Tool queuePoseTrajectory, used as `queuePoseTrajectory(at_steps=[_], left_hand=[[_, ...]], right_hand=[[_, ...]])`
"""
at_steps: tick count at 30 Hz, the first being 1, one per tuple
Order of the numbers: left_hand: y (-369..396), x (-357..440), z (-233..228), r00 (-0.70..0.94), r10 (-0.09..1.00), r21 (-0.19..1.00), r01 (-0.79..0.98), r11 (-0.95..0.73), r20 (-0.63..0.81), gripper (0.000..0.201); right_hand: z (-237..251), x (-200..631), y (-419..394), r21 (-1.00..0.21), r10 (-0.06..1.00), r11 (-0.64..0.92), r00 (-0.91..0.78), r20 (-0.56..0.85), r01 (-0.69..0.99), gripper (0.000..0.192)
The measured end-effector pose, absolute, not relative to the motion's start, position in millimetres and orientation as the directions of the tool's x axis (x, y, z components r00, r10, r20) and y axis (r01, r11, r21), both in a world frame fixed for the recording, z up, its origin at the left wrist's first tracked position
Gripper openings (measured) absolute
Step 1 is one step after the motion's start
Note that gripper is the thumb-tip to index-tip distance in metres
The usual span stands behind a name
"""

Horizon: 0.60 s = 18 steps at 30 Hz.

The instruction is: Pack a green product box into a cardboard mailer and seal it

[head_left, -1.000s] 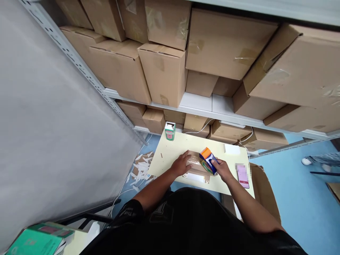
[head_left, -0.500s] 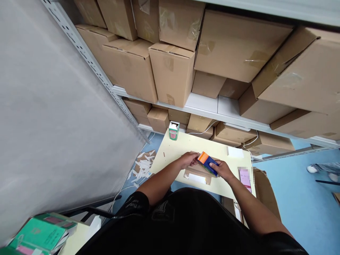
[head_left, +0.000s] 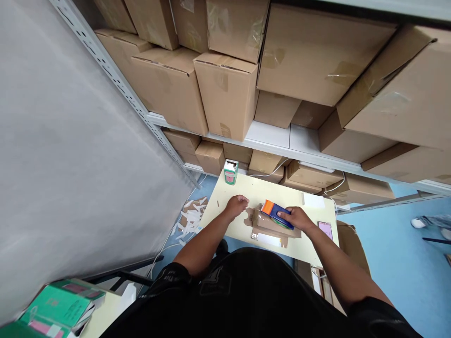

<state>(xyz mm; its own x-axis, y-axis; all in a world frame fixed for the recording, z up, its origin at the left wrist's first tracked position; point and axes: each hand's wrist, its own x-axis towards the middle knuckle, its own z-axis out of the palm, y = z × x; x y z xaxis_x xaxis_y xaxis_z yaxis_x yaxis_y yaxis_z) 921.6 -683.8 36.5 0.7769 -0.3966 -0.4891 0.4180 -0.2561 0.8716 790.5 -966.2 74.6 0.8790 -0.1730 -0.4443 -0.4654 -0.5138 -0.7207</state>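
Note:
A flat brown cardboard parcel [head_left: 271, 228] lies on a small pale yellow table [head_left: 243, 192], with a white label near its front edge. My right hand [head_left: 298, 218] grips a blue and orange tape dispenser [head_left: 275, 211] and holds it down on top of the parcel. My left hand [head_left: 236, 205] is to the left of the parcel with its fingers curled, pinching at the tape's end near the parcel's left edge; the tape itself is too thin to make out.
A small green and white box [head_left: 230, 171] stands at the table's far left corner, a white pad [head_left: 314, 201] at the far right, a pink phone [head_left: 326, 229] at the right edge. Shelves of cardboard boxes [head_left: 225, 89] rise behind. White scraps [head_left: 190, 218] litter the blue floor. Green booklets [head_left: 56, 307] lie lower left.
My right hand has laid the dispenser flatter and moved it right along the parcel. My left hand has pulled away leftward off the parcel. The parcel has shifted slightly right.

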Motion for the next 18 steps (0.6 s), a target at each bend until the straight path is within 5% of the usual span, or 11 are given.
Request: queuePoseTrajectory(at_steps=[10,18], left_hand=[[-679.0,870.7,-27.3,0.758,-0.41,0.851,0.364,-0.378,-0.507,0.022],[-720.1,867.6,-36.6,0.796,-0.428,0.852,0.197,-0.485,-0.428,0.017]], right_hand=[[58.0,774.2,-985.8,-0.777,-0.113,-0.425,0.879,-0.464,-0.465,0.05],[56.1,773.0,-988.2,-0.756,-0.118,-0.436,0.864,-0.49,-0.488,0.052]])
